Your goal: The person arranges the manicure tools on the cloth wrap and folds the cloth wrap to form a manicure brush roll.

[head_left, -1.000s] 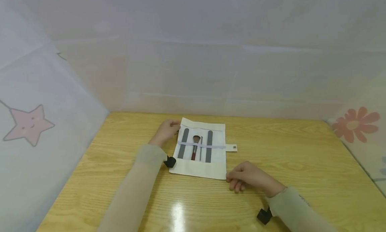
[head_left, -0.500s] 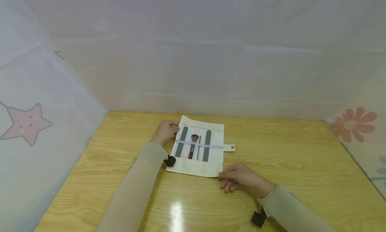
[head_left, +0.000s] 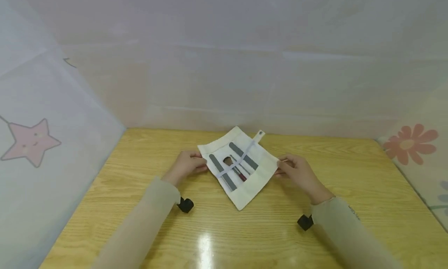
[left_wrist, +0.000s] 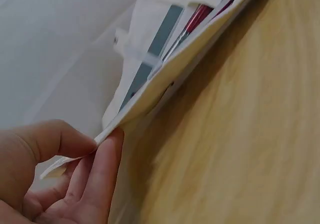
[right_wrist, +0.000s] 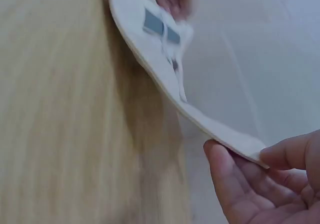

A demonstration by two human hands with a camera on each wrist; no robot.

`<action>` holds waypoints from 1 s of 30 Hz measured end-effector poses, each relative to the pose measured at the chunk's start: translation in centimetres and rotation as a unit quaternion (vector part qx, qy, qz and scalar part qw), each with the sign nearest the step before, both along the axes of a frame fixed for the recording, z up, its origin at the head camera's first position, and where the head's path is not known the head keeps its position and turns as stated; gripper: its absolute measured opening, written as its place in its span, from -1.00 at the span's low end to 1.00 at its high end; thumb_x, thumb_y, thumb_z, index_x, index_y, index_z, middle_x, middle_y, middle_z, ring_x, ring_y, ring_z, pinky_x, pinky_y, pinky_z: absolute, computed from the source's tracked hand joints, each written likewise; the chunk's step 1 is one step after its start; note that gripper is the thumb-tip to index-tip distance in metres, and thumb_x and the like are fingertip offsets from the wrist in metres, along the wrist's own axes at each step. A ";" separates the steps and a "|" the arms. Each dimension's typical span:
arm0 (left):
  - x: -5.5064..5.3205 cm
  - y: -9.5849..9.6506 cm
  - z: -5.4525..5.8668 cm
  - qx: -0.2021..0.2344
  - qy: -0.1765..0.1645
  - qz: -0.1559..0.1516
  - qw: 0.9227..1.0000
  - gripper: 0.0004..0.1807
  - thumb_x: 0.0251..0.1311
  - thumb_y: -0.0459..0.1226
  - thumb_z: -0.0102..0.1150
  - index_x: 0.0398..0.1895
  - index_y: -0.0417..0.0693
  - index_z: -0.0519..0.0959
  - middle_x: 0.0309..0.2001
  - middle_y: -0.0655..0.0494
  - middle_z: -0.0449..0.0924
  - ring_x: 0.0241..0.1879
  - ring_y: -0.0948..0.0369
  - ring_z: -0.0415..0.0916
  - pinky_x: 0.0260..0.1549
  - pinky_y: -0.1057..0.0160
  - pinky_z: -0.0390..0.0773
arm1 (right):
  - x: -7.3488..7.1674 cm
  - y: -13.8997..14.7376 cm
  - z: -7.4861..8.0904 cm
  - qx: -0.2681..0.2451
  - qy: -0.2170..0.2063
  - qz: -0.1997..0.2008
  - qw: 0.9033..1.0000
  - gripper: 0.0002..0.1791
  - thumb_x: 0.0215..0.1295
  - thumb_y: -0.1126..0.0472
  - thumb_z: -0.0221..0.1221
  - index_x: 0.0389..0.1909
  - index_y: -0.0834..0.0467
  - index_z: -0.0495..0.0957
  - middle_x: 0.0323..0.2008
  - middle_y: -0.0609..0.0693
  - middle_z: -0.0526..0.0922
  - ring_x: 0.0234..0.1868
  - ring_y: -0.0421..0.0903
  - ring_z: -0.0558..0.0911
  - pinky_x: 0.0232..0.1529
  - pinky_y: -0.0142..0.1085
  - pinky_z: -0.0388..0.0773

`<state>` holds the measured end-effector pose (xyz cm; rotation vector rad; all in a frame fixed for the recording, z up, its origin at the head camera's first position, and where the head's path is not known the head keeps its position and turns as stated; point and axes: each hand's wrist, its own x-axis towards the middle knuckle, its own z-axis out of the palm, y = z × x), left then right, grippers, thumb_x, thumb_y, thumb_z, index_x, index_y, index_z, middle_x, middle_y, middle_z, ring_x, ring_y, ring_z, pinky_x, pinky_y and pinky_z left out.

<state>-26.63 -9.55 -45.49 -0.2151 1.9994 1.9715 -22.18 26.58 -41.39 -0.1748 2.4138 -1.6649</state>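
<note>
An unfolded cream fabric tool roll point(head_left: 257, 179) is held turned on the diagonal above the table. My left hand point(head_left: 187, 164) pinches its left corner between thumb and fingers, as the left wrist view shows up close. At the opposite corner my right hand point(head_left: 295, 170) pinches the cloth the same way. A lilac elastic band point(head_left: 227, 169) crosses two grey flat strips point(head_left: 243, 155), a makeup brush point(head_left: 228, 161) with a dark red handle, and a thin slender tool point(head_left: 241, 165). The brush's lower end is hidden in the pocket. A strap with a snap point(head_left: 259, 135) sticks out at the upper right.
The wooden table point(head_left: 140, 144) spreads around the roll. A pale cloth backdrop point(head_left: 210, 67) stands behind its far edge and along the sides. Each wrist carries a small black camera point(head_left: 185, 205).
The roll has turned counter-clockwise and come up off the table at its corners. My right hand has moved up and to the right with its corner; my left has dropped slightly.
</note>
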 end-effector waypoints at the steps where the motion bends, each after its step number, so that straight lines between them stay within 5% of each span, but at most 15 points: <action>1: 0.8 0.2 -0.1 0.017 -0.011 -0.002 1.000 -0.64 0.28 -0.50 0.16 0.13 -0.45 0.48 -0.01 -0.19 0.55 -0.23 0.18 0.65 -0.11 0.29 0.67 | -0.7 0.2 0.0 0.001 -0.001 -0.002 1.000 -0.64 0.59 0.27 0.02 0.20 0.47 0.42 -0.12 0.30 0.68 -0.14 0.11 0.73 0.00 -0.04 0.66; 7: 5.6 2.2 -0.9 0.080 -0.053 -0.017 0.995 -0.56 0.25 -0.54 0.12 0.22 -0.44 0.41 -0.09 -0.22 0.62 -0.23 0.13 0.69 -0.16 0.29 0.68 | -4.1 0.5 -0.4 0.024 -0.026 -0.010 0.999 -0.56 0.64 0.19 -0.07 0.36 0.36 0.31 0.10 0.34 0.55 -0.04 0.11 0.68 0.08 0.01 0.61; 13: 8.3 3.5 -0.8 0.094 -0.065 -0.060 0.992 -0.62 0.29 -0.53 0.11 0.17 -0.47 0.45 -0.22 -0.17 0.73 -0.23 0.16 0.73 -0.16 0.28 0.68 | -7.1 0.3 -1.5 0.062 -0.054 -0.006 0.997 -0.57 0.65 0.16 -0.10 0.39 0.25 0.32 0.12 0.28 0.53 -0.08 0.09 0.66 -0.04 -0.06 0.65; 23: 8.9 1.7 -1.0 0.080 -0.074 -0.137 0.984 -0.69 0.42 -0.38 0.10 0.08 -0.49 0.49 -0.17 -0.15 0.72 -0.17 0.11 0.73 -0.04 0.17 0.66 | -10.0 0.3 -2.6 0.101 -0.083 -0.003 0.991 -0.56 0.62 0.13 -0.02 0.39 0.19 0.39 0.12 0.27 0.56 -0.21 -0.03 0.69 -0.18 -0.20 0.69; 27: 8.8 0.1 0.0 0.007 -0.032 -0.153 0.988 -0.70 0.43 -0.32 0.11 -0.01 -0.48 0.55 -0.19 -0.15 0.73 -0.19 0.08 0.73 -0.07 0.16 0.68 | -9.6 1.0 -2.2 0.124 -0.052 0.002 0.991 -0.57 0.60 0.15 0.01 0.36 0.23 0.42 0.08 0.30 0.58 -0.17 0.05 0.70 -0.12 -0.16 0.68; 30: 8.6 -1.5 1.2 -0.103 0.029 -0.165 0.981 -0.71 0.44 -0.26 0.15 -0.03 -0.40 0.58 -0.21 -0.09 0.71 -0.21 0.08 0.71 -0.15 0.16 0.69 | -8.1 1.5 -1.1 0.167 -0.004 0.027 0.986 -0.61 0.57 0.17 0.04 0.28 0.28 0.47 0.08 0.29 0.58 -0.08 0.10 0.66 -0.04 -0.08 0.64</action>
